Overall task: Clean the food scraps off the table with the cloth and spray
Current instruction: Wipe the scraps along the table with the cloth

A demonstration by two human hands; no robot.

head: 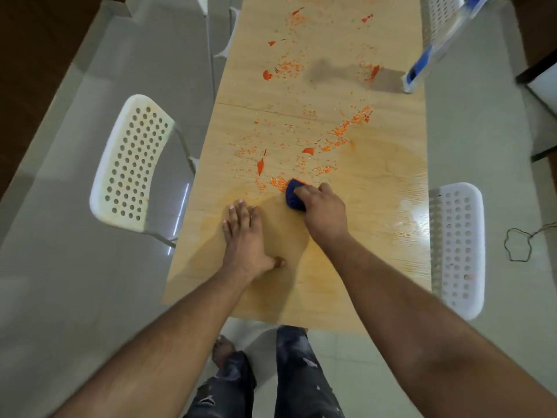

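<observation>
Left hand (pixel 245 236) rests flat, fingers straight, on the pale wooden table (pixel 376 206); right hand (pixel 324 211) grips the soft, bunched dark-blue cloth (pixel 294 198), likely light and pliable; hold it bunched.

The right hand (pixel 324 211) grips a dark blue cloth (pixel 294 197) against the wooden table (pixel 376 182), touching orange food scraps (pixel 278 182) at its 11 o'clock. The left hand (pixel 245 236) rests flat at the cloth's 8 o'clock. A spray bottle (pixel 434 52) stands at 1 o'clock.

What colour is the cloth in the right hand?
Dark blue cloth, gripped by the right hand; head view.
</observation>
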